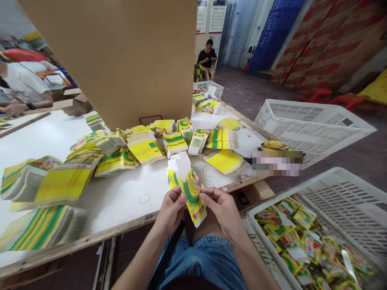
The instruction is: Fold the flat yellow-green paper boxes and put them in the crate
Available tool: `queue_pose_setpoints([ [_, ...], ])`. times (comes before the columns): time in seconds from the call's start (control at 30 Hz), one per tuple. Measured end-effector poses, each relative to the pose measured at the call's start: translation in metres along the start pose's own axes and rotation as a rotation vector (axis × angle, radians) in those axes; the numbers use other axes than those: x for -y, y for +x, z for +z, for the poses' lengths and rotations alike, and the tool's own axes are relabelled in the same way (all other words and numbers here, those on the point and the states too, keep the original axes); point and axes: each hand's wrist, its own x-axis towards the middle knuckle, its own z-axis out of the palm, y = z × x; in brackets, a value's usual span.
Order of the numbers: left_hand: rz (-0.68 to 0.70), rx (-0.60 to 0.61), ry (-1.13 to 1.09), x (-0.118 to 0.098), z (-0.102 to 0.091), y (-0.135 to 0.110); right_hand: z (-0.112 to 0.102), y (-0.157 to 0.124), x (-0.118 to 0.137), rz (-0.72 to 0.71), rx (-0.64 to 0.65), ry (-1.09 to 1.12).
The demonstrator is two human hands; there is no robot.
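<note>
A yellow-and-green printed carton (193,193) with a white top flap is held over the table's front edge, above my lap. My left hand (171,209) pinches its left edge between thumb and fingers. On the right edge, the thumb and fingers of my right hand (223,209) are closed. The carton looks narrow and partly folded. Just behind it lie more cartons (171,177) of the same print, mostly covered by the held one. Stacks of flat cartons (145,149) spread across the white table (121,197) beyond my hands.
A large cardboard sheet (136,60) stands upright on the table. At right, a white crate (254,213) holds many cartons; another white crate (314,121) stands behind. Bananas (273,146) rest near the table's right edge. One person (207,60) sits far back; another (27,84) is at left.
</note>
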Motion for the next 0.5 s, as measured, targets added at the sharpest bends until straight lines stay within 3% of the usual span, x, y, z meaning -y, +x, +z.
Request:
queue_pose_setpoints([
  [0.17, 0.005, -0.087, 0.002, 0.004, 0.002, 0.003, 0.002, -0.003, 0.001, 0.006, 0.033, -0.033],
  [0.33, 0.081, -0.225, 0.151, 0.004, 0.005, 0.005, 0.007, -0.006, -0.007, -0.088, -0.030, -0.186],
  [0.43, 0.125, -0.217, 0.294, -0.003, 0.005, 0.000, 0.005, -0.007, -0.008, -0.146, -0.019, -0.239],
  [0.5, 0.120, -0.134, 0.354, -0.009, 0.004, -0.005, 0.001, -0.007, -0.004, -0.187, 0.062, -0.220],
])
